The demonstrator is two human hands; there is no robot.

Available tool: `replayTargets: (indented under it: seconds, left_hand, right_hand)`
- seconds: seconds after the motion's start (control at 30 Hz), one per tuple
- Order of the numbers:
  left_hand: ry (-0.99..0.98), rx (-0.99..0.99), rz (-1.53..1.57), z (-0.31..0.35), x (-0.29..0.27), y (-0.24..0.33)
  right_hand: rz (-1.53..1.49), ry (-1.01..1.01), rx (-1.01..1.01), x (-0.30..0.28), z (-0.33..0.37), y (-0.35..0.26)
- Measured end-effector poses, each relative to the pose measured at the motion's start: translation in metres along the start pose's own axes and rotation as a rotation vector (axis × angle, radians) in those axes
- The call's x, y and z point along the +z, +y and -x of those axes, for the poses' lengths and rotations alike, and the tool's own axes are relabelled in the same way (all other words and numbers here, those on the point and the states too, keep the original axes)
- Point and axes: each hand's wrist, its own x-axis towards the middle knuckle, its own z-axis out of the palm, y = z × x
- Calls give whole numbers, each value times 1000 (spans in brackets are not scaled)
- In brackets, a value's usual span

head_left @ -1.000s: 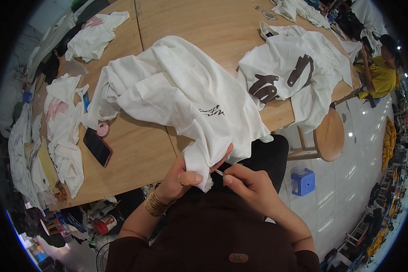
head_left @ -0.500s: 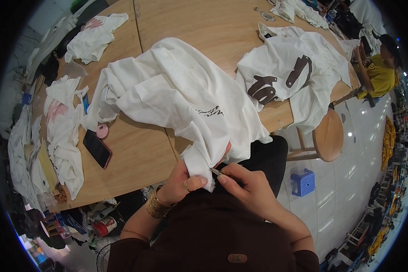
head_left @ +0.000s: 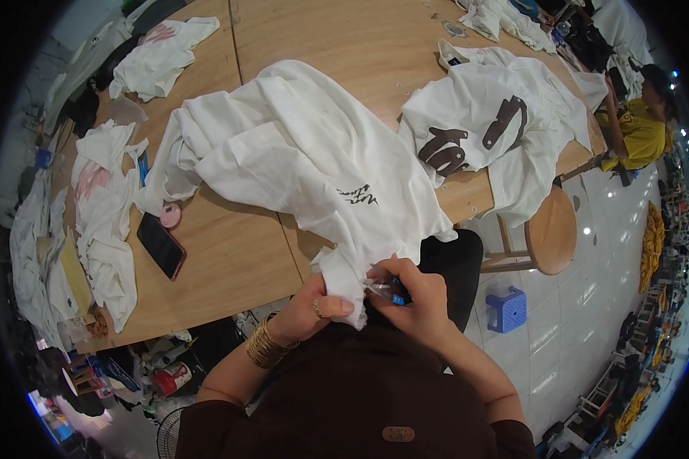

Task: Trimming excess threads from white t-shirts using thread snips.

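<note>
A white shirt (head_left: 291,145) with small dark script print lies bunched over the table's near edge, one end hanging toward me. My left hand (head_left: 311,310), with a gold ring and bracelets, is closed on that end, its thumb pressing the cloth near a frayed edge. Close beside it, my right hand (head_left: 423,300) is closed around a pair of small thread snips (head_left: 380,290), metal with blue parts. Their tip meets the cloth by my left hand; whether the blades are cutting I cannot tell.
Another white shirt (head_left: 505,115) with dark brown patches lies to the right. A phone (head_left: 161,246) and a pink round case (head_left: 171,216) rest on the wooden table (head_left: 230,237), near white cloth pieces (head_left: 103,222). A wooden stool (head_left: 551,229), blue plastic stool (head_left: 507,309) and seated person (head_left: 639,126) are at right.
My right hand has turned and moved slightly up the cloth, bringing the blue parts of the snips into sight. The left hand keeps its hold, and the hanging cloth has shifted slightly.
</note>
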Motion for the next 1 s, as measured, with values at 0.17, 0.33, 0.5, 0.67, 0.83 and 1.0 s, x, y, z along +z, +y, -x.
replayTargets:
  seconds: [0.17,0.33,0.5,0.67,0.83,1.0]
  left_hand:
    - [130,12,-46,-6,11,7]
    - [92,146,-456,-2,12,26]
    - [91,55,-361,4,15,33]
    - [81,14,-104,-1,23,33]
    - [152,88,-211,1,24,30]
    - [101,105,-9,-11,36,29]
  right_hand:
    - [21,-21,-32,-8,-5,2]
    - [86,-24,-47,-15,-6,1]
    - [19,39,83,-13,-6,-4]
    - [-56,164,103,-8,-7,-2]
    - [-14,186,120,-13,-3,0]
    - [-159,220,192,-10,-1,13]
